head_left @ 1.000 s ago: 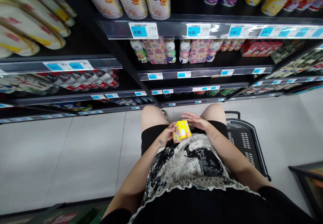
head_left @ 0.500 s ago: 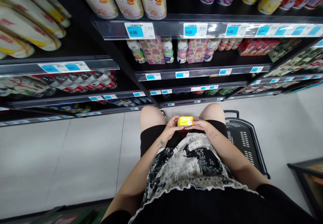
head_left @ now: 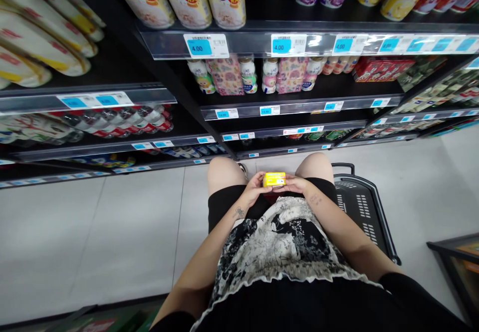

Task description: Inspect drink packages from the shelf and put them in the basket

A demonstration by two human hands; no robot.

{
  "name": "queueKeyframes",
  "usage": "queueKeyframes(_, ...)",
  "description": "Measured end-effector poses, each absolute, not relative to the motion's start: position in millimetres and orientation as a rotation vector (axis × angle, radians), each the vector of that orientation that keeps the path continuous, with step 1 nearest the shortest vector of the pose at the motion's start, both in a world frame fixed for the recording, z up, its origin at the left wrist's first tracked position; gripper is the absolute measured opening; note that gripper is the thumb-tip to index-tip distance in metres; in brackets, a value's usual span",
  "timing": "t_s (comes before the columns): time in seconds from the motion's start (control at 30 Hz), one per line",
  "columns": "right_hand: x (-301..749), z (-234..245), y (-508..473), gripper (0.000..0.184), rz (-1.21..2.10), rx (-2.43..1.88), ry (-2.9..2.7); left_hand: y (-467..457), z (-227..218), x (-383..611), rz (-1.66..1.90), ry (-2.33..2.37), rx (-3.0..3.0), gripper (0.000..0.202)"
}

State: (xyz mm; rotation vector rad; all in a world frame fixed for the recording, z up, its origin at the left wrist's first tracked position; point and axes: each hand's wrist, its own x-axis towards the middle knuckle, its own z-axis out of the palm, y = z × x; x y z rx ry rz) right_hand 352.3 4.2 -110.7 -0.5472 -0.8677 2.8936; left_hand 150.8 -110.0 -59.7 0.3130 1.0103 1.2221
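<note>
A small yellow box [head_left: 274, 179] rests above my lap, between my knees, with its narrow side facing up. My left hand [head_left: 254, 188] grips its left end with curled fingers. My right hand [head_left: 295, 185] holds its right end the same way. I am squatting in front of black shop shelves [head_left: 292, 107] stocked with small bottles and pink packs.
A black shopping basket [head_left: 361, 210] stands on the pale tiled floor just right of my right knee. Shelf rails with blue price tags [head_left: 199, 47] run across the top, with tall cans above. A dark display corner [head_left: 454, 262] sits at the right edge.
A second ago my left hand alone held the box with its broad face up and my right hand hovered open; now both hands grip it, turned edge-up.
</note>
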Motion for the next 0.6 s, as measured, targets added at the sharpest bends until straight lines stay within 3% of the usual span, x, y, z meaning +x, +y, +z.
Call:
queueKeyframes(0.3, 344, -117, -1, 0.085, 2.838, -0.755, -0.997, -107, -63, 155, 1.288, 0.995, 0.18, 0.063)
queueKeyframes(0.47, 338, -109, 2, 0.072, 2.6, -0.936, -1.034, -102, -68, 151, 1.274, 0.967, -0.118, 0.032)
queueKeyframes(0.6, 341, -97, 7, 0.069, 2.576, -0.869, -1.066, -105, -67, 144, 1.22, 0.853, -0.212, 0.039)
